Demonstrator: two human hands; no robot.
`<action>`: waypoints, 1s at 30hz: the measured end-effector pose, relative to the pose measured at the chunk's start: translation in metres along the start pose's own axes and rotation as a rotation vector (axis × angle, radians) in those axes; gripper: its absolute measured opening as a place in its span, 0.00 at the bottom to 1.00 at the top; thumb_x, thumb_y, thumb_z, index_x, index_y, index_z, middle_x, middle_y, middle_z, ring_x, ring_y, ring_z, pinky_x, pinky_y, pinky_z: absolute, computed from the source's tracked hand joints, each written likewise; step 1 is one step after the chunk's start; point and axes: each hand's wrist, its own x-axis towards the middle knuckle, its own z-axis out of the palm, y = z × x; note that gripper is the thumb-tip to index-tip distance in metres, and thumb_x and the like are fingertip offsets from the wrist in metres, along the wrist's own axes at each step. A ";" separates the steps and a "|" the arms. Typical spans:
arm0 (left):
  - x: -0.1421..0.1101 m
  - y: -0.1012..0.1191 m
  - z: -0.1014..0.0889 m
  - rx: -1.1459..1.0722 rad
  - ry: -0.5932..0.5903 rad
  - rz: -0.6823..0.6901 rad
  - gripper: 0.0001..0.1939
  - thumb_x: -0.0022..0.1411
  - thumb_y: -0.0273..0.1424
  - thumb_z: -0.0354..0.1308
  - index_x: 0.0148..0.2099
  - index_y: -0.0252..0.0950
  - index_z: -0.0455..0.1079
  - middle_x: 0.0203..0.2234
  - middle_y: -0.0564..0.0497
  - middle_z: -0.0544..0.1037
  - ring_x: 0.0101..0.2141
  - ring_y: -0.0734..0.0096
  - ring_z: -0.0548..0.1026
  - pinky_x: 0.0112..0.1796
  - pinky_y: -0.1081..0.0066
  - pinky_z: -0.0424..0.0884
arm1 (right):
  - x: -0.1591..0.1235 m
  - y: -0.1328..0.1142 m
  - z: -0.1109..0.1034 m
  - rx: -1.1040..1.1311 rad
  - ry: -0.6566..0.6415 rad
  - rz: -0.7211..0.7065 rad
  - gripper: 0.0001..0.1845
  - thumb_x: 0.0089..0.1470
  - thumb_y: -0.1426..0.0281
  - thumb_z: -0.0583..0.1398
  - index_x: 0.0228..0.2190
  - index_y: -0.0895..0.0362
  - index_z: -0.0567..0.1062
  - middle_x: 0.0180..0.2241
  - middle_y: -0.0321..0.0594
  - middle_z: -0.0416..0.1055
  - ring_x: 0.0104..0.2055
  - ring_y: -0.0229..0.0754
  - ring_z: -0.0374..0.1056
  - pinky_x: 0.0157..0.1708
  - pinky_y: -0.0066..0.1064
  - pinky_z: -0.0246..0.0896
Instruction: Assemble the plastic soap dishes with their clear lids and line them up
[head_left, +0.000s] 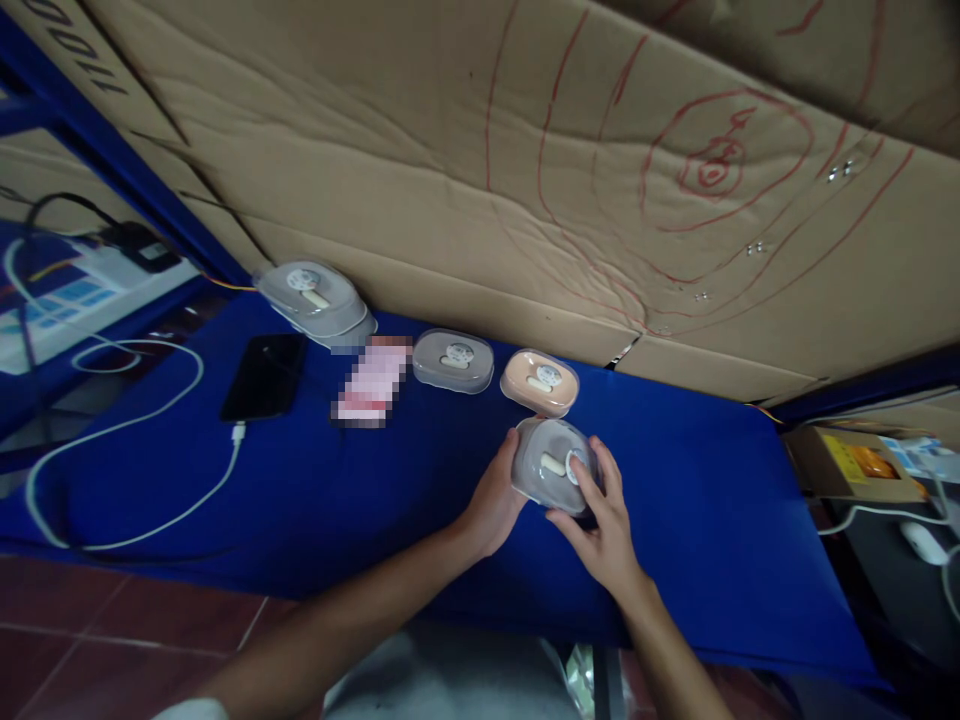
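The left hand [496,497], part-curled, and right hand [606,528], half-spread, hold a translucent grey rounded plastic case [538,478] just on the near side of a peach oval plastic case [534,397]. Handling seems the step; the next calls for two-sided support.

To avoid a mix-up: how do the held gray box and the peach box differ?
The gray box is in the left hand and right hand; the peach box rests on the blue table. Fingers partly hide the gray box's label, not the peach box's. Both bear a pale strip.
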 end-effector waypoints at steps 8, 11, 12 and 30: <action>0.008 -0.004 -0.004 0.132 0.005 0.020 0.28 0.72 0.51 0.54 0.63 0.40 0.73 0.57 0.46 0.81 0.61 0.54 0.75 0.62 0.58 0.67 | 0.003 0.000 -0.002 -0.053 -0.019 -0.026 0.41 0.65 0.61 0.64 0.72 0.40 0.53 0.75 0.48 0.42 0.75 0.63 0.46 0.66 0.65 0.57; 0.009 -0.007 -0.008 0.305 -0.017 0.106 0.30 0.73 0.52 0.51 0.68 0.42 0.66 0.64 0.43 0.74 0.65 0.52 0.70 0.64 0.53 0.65 | 0.004 0.012 -0.012 -0.009 -0.087 0.005 0.39 0.65 0.58 0.64 0.71 0.42 0.57 0.74 0.49 0.49 0.74 0.60 0.51 0.67 0.60 0.59; 0.008 -0.007 -0.010 0.398 -0.029 0.184 0.30 0.73 0.51 0.53 0.70 0.43 0.64 0.67 0.43 0.70 0.66 0.51 0.67 0.65 0.52 0.63 | 0.003 0.017 -0.016 0.001 -0.107 0.026 0.38 0.65 0.57 0.64 0.70 0.42 0.59 0.73 0.49 0.52 0.73 0.59 0.53 0.67 0.59 0.59; -0.038 -0.016 -0.047 1.879 -0.355 0.746 0.34 0.70 0.25 0.55 0.74 0.51 0.57 0.76 0.46 0.51 0.74 0.48 0.51 0.68 0.42 0.59 | 0.178 0.159 0.024 0.196 -0.050 0.348 0.32 0.70 0.45 0.52 0.28 0.56 0.77 0.32 0.41 0.79 0.40 0.45 0.77 0.48 0.41 0.71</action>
